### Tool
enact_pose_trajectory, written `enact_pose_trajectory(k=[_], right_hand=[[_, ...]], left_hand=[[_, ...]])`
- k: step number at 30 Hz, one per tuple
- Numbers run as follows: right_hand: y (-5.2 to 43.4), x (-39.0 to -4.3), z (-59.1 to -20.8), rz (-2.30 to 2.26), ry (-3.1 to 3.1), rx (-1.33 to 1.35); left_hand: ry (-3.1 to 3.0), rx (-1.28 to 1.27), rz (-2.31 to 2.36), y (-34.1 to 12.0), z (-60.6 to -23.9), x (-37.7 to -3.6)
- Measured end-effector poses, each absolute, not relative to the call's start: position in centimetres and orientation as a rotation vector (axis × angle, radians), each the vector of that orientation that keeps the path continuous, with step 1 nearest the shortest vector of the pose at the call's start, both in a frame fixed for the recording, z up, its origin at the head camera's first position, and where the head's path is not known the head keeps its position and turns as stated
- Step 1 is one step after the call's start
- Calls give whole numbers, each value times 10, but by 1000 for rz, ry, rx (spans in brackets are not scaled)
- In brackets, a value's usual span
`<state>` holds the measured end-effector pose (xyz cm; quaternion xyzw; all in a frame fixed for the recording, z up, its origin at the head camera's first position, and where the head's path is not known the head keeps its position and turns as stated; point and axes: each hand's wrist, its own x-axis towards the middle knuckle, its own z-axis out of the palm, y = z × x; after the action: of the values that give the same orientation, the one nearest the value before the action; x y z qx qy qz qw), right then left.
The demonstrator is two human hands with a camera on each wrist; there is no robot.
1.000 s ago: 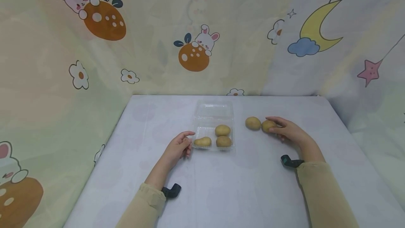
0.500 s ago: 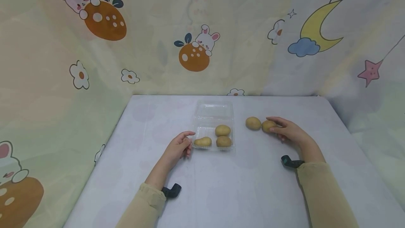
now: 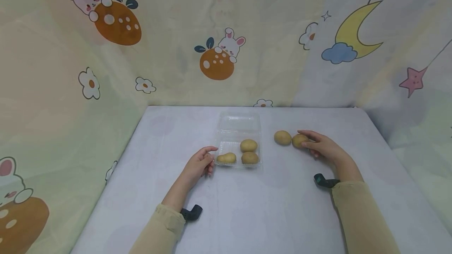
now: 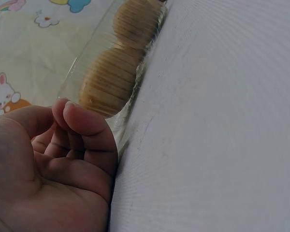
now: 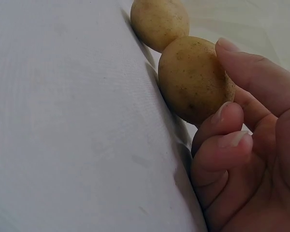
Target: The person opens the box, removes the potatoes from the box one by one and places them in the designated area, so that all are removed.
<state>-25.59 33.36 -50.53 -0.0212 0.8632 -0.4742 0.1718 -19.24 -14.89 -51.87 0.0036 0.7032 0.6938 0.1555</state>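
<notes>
My left hand [image 3: 198,164] is at the left edge of a clear plastic clamshell box [image 3: 239,166], thumb and fingertips pinching its rim in the left wrist view. The box lies with its lid [image 3: 238,121] folded back. Inside it are a small knobbly potato [image 3: 226,158] at the front left and two rounder ones on the right, a rear potato [image 3: 248,145] and a front potato [image 3: 250,158]. Over on the right, my right hand [image 3: 324,146] grips a potato [image 5: 193,79] between thumb and curled fingers. Another potato [image 3: 283,137] sits right beside it on its left.
A white cloth covers the table [image 3: 247,211]. Behind it hangs a patterned cloth backdrop [image 3: 169,42] with rabbits, flowers and a moon. A dark wrist camera [image 3: 192,213] is strapped on the left wrist, another wrist camera [image 3: 325,180] on the right.
</notes>
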Motion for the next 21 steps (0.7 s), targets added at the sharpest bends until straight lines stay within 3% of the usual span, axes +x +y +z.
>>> enact_pose_trajectory(k=[21], right_hand=[[335,-254,-503,-1436,2391,-88]], left_hand=[[2019,13,1980,-148,-516,-191]])
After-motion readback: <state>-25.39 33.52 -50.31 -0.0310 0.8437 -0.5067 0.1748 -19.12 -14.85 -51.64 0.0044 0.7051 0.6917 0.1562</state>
